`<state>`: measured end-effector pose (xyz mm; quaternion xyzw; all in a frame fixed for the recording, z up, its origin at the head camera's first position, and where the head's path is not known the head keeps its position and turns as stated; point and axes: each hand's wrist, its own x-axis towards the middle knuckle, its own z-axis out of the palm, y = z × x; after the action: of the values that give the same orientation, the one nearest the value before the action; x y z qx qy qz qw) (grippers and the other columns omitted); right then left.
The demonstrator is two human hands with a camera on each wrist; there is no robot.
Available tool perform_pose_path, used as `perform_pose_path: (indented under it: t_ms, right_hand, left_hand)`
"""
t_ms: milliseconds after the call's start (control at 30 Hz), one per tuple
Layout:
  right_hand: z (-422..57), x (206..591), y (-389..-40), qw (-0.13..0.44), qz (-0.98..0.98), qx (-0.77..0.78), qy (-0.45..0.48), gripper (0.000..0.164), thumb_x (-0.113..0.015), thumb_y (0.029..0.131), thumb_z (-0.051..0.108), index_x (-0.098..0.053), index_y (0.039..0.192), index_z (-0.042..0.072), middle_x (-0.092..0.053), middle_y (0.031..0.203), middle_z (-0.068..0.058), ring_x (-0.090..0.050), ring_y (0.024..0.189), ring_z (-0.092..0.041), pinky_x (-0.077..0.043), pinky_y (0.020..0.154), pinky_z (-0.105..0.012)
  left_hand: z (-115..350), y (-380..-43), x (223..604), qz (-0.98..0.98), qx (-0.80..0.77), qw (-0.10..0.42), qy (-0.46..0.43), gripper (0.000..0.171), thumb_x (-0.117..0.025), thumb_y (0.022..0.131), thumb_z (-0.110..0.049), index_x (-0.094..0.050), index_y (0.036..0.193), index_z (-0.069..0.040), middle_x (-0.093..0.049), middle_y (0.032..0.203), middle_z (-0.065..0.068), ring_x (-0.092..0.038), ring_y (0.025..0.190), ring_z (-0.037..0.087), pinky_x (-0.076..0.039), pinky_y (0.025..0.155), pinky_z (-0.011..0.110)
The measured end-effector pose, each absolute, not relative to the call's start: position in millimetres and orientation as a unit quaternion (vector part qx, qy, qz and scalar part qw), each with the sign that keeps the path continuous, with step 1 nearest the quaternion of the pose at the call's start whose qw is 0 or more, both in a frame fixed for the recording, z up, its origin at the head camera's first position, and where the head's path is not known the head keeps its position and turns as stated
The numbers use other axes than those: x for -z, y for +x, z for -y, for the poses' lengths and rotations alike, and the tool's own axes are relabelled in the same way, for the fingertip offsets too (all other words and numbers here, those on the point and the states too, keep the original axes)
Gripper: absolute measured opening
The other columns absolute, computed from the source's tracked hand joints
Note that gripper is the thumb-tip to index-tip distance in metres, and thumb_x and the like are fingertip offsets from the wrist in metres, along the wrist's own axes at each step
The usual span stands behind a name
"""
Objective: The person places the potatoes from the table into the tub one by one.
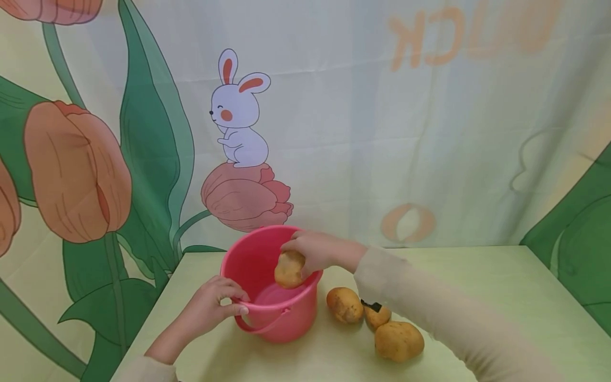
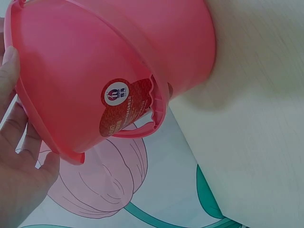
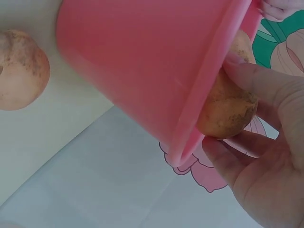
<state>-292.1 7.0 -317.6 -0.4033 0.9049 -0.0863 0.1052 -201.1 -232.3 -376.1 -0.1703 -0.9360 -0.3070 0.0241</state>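
Note:
A pink plastic bucket (image 1: 286, 323) stands on the table, its handle hanging down on the near side. At the left of its rim, my left hand (image 1: 205, 303) grips the edge between thumb and fingers. My right hand (image 1: 321, 251) holds a potato (image 1: 289, 269) at the bucket's mouth, just inside the right rim. In the right wrist view, thumb and fingers wrap this potato (image 3: 228, 109), partly hidden behind the rim. The bucket floor that shows in the head view is bare pink; part of the inside is hidden.
Right of the bucket lie three potatoes: one close to it (image 1: 345, 305), a partly covered potato (image 1: 378, 317) by the right sleeve, and a larger potato (image 1: 399, 342) nearer the front. Behind the pale table (image 1: 477, 286) hangs a printed curtain (image 1: 343, 132) with tulips and a rabbit.

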Motion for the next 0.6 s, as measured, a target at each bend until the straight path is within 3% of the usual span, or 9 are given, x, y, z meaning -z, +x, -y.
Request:
perform_pose_path:
  t_ms: [600]
  right_hand:
    - [3, 333, -295, 0.105, -0.908, 0.096, -0.395, 0.066, -0.077, 0.066, 0.02, -0.049, 0.125, 0.017, -0.05, 0.118, -0.003, -0.047, 0.105, -0.016, -0.05, 0.074, -0.026]
  left_hand:
    - [232, -200, 376, 0.936, 0.305, 0.027, -0.172, 0.02, -0.072, 0.069, -0.03, -0.069, 0.083, -0.018, -0.061, 0.088, -0.007, -0.049, 0.094, 0.017, -0.049, 0.066, 0.02]
